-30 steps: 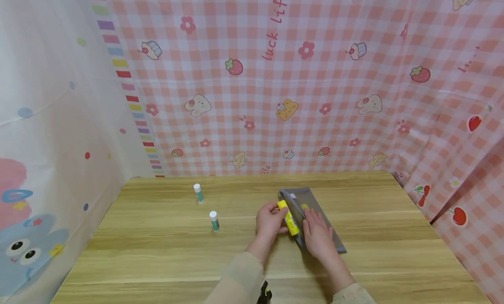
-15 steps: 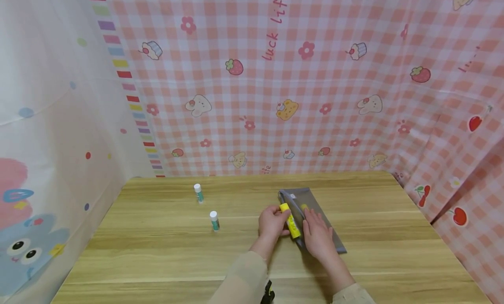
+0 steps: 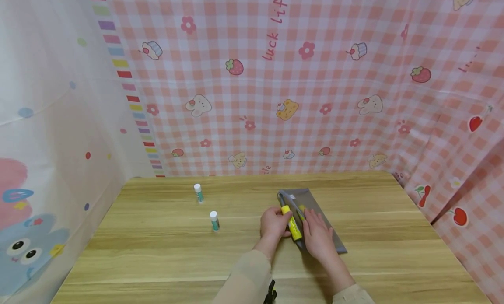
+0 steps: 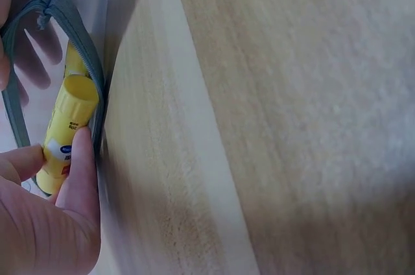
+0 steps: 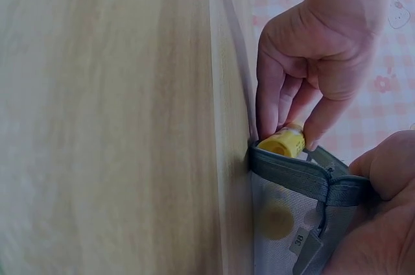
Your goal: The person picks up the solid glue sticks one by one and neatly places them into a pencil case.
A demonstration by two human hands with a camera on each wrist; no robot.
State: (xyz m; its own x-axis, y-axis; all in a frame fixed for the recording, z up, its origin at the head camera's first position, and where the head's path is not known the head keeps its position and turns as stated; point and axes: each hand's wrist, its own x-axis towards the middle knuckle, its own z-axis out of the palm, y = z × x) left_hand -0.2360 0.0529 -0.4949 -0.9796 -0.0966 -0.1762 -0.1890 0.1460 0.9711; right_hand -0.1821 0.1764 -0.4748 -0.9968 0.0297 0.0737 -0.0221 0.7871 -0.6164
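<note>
My left hand [image 3: 272,223] pinches a yellow glue stick [image 3: 292,225] between thumb and fingers. The glue stick lies tilted at the mouth of a grey mesh zip pouch [image 3: 305,194]; in the right wrist view, its end is within the unzipped opening [image 5: 321,181]. Across the pouch lies my right hand [image 3: 318,234], its thumb at the zip edge, gripping the side of the opening. Through the mesh, another yellow glue stick [image 5: 277,220] shows inside the pouch. The left wrist view catches part of that second stick [image 4: 76,59] beyond the held one.
Two white-capped green glue sticks [image 3: 198,193] stand upright on the wooden table [image 3: 157,251], left of my hands. A pink checked cloth [image 3: 256,98] hangs behind the table's far edge. Something black [image 3: 271,291] shows by the left sleeve.
My left hand has moved slightly right and nearer, bringing the yellow glue stick closer to the pouch's opening. My right hand has stayed on the pouch.
</note>
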